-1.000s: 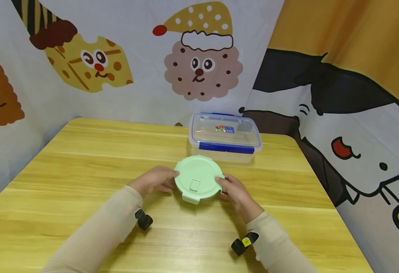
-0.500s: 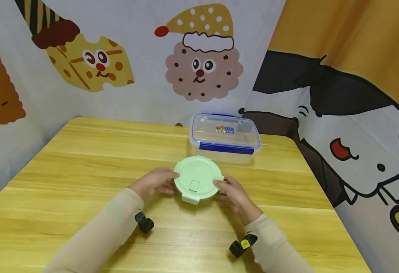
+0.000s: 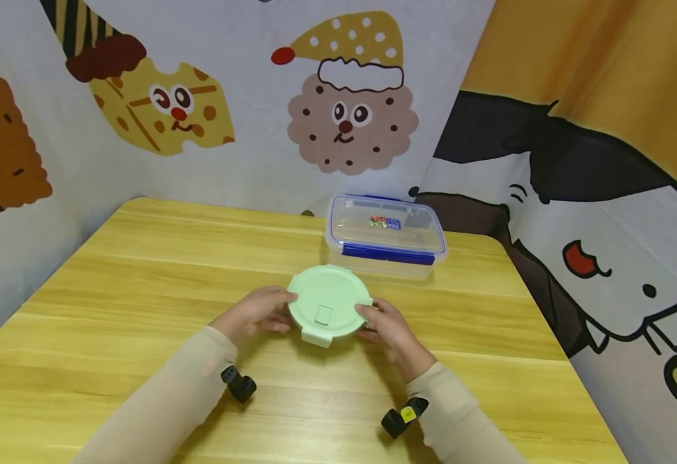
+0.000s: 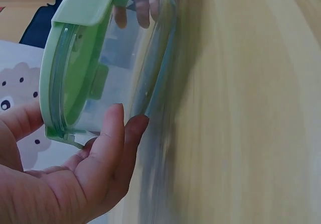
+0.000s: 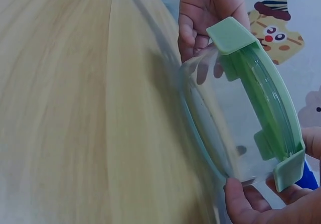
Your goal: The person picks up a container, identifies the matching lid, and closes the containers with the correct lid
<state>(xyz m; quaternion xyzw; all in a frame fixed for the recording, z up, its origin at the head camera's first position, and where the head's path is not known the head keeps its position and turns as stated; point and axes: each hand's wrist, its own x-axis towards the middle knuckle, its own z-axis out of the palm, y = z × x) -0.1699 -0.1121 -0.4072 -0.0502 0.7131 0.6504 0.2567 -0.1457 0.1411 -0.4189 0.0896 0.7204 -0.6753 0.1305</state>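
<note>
A round clear food container with a mint-green clip lid (image 3: 338,293) stands between my two hands in the head view. Its glass side (image 4: 120,58) shows in the left wrist view, the base at or very near the tabletop. On its left, my left hand (image 3: 259,312) holds it, thumb at the lid's edge and fingers along the glass. My right hand (image 3: 393,332) grips the opposite side, with the thumb over the lid rim and fingertips (image 5: 235,194) low on the glass. The lid's front flap (image 3: 317,338) lies folded down between the hands.
Behind the round container sits a clear rectangular box (image 3: 384,235) with blue clips, its lid on. A wooden table (image 3: 141,277) carries both. Printed cloth (image 3: 245,174) hangs along the table's back and sides.
The green-lidded container has shifted slightly left relative to the rectangular box, both hands moving along with it. Their hold looks the same.
</note>
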